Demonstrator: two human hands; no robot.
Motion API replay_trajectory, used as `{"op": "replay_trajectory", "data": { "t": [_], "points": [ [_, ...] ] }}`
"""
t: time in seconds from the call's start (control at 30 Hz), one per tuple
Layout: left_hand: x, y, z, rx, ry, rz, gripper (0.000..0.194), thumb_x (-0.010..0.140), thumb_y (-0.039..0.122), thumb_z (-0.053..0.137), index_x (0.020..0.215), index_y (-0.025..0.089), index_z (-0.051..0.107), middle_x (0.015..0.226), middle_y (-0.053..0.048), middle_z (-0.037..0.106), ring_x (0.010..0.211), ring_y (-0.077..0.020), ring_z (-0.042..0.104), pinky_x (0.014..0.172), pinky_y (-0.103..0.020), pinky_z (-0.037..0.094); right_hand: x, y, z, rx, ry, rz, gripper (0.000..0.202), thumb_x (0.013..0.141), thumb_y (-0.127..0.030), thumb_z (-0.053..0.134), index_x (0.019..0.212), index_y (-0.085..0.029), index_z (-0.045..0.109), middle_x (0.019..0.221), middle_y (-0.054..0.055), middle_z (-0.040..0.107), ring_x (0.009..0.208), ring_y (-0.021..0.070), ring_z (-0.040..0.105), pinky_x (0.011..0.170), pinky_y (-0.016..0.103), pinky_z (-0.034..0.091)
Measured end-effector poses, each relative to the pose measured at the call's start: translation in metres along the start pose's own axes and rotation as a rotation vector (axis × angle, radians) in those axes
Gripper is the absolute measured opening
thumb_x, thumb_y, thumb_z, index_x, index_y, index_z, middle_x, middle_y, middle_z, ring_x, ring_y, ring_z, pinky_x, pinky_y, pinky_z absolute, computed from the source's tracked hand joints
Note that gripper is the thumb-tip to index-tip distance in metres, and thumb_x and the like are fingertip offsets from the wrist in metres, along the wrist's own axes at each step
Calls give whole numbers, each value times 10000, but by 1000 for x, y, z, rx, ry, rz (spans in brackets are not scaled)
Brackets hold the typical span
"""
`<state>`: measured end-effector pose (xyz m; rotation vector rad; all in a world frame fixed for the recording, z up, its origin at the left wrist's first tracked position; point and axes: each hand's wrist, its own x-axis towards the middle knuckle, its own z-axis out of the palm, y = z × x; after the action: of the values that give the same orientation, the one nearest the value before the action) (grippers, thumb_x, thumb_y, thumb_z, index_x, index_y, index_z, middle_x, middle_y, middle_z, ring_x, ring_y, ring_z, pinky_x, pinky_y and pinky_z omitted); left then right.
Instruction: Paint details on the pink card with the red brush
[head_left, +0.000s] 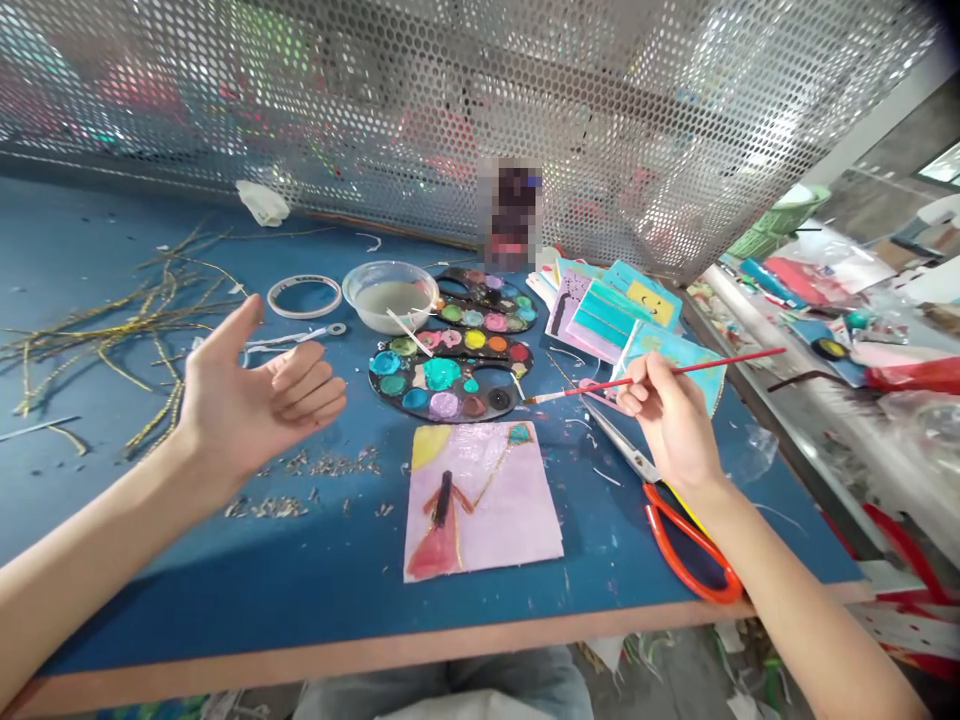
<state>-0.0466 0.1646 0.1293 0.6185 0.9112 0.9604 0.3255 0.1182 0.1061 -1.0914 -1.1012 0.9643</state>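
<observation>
A red-handled paintbrush (705,367) is pinched in my right hand (671,415), its bristles pointing left by the palette edge. My left hand (255,390) is raised over the left part of the table, thumb up and fingers loosely curled apart from it, holding nothing. Between the hands, near the table's front edge, lies a square painting (510,500) with a figure in a red dress, a kite and a yellow corner. Just behind it sits a black palette (397,402) with wells of several colours. A second palette (487,290) is farther back.
A clear bowl (391,290) of cloudy water stands beside a tape roll (304,297). Orange-handled scissors (690,560) lie under my right forearm. Painted cards (600,315) are piled at the back right. Gold cords (112,325) spread at left; a perforated metal screen (337,110) borders the back.
</observation>
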Motion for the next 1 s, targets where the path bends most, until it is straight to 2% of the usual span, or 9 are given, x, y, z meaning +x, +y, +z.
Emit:
{"op": "replay_trajectory", "data": {
  "t": [0.17, 0.3, 0.37, 0.47, 0.57, 0.7, 0.87, 1.0],
  "points": [
    [-1, -4, 3, 32, -27, 10, 588, 852, 656, 300, 483, 214, 418, 412, 1, 253, 413, -95, 288, 399, -244, 330, -3, -3, 0, -28, -24, -2, 348, 903, -463, 578, 676, -201, 548, 559, -42, 358, 504, 82, 376, 489, 227, 365],
    [-1, -7, 5, 27, -37, 1, 577, 844, 663, 326, 506, 206, 424, 467, 0, 280, 439, -86, 298, 399, -241, 347, -6, -1, -1, -133, -12, -83, 349, 928, -468, 533, 699, -210, 587, 547, -33, 411, 495, 91, 418, 489, 247, 367],
    [-2, -8, 7, 40, -44, -15, 569, 829, 672, 352, 512, 206, 433, 472, -2, 272, 443, -89, 302, 394, -247, 355, -9, -1, 1, -217, 11, -193, 352, 948, -452, 502, 705, -214, 598, 573, -21, 456, 511, 97, 448, 505, 261, 374],
    [-4, -10, 10, 76, -61, -27, 575, 809, 692, 379, 507, 208, 450, 463, -7, 265, 438, -91, 298, 385, -256, 361, -17, 1, 5, -364, 27, -468, 385, 975, -406, 459, 656, -218, 567, 570, -13, 463, 525, 110, 451, 535, 291, 371],
    [-5, -12, 14, 97, -62, -33, 595, 804, 701, 387, 491, 202, 469, 450, -15, 263, 432, -90, 301, 384, -255, 353, -25, 2, 6, -455, -50, -648, 390, 984, -371, 439, 642, -221, 554, 541, -14, 450, 514, 119, 452, 530, 311, 358],
    [-5, -14, 15, 120, -56, -63, 599, 786, 716, 394, 484, 208, 491, 439, -23, 263, 430, -102, 310, 381, -274, 352, -27, 4, 6, -497, -129, -651, 376, 995, -310, 396, 671, -218, 564, 567, -3, 488, 521, 122, 460, 524, 320, 352],
    [-3, -16, 16, 106, -42, -96, 589, 777, 709, 418, 481, 204, 489, 459, -20, 271, 432, -96, 313, 384, -273, 358, -24, 4, 7, -439, -59, -652, 400, 996, -288, 383, 627, -215, 518, 546, -3, 443, 505, 123, 421, 519, 332, 340],
    [-2, -16, 14, 99, -53, -103, 602, 785, 708, 398, 476, 199, 486, 461, -19, 267, 422, -94, 319, 374, -271, 363, -24, 3, 8, -410, -73, -641, 396, 995, -264, 385, 621, -207, 500, 539, -7, 426, 494, 116, 401, 503, 326, 317]
  ]
}}
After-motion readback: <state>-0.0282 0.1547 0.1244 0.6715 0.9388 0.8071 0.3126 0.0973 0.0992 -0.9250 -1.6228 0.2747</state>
